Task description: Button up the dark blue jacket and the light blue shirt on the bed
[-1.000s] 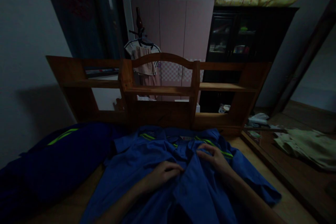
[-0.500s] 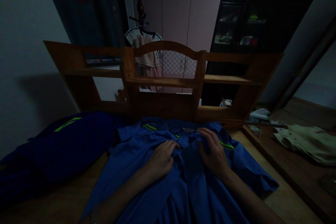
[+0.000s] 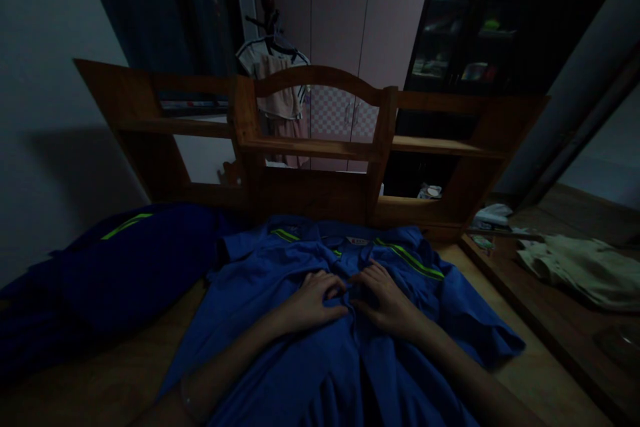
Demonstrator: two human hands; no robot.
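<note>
A blue work shirt (image 3: 280,347) with yellow-green reflective stripes lies spread on a wooden surface (image 3: 110,380), its collar toward the far side. My left hand (image 3: 313,300) rests on the shirt's front near the middle, fingers curled and pinching the cloth. My right hand (image 3: 383,297) lies right beside it, fingers bent on the front edge of the same shirt. Both hands almost touch just below the collar.
A dark blue garment (image 3: 120,267) with a reflective stripe lies bunched at the left. A wooden shelf frame (image 3: 310,147) stands across the far edge. A pale cloth (image 3: 580,267) lies on the lower floor at right, past a wooden ledge. Cabinets stand behind.
My right hand slid from near the collar down and left toward the middle. My left hand edged slightly right, so the two hands now meet on the shirt front.
</note>
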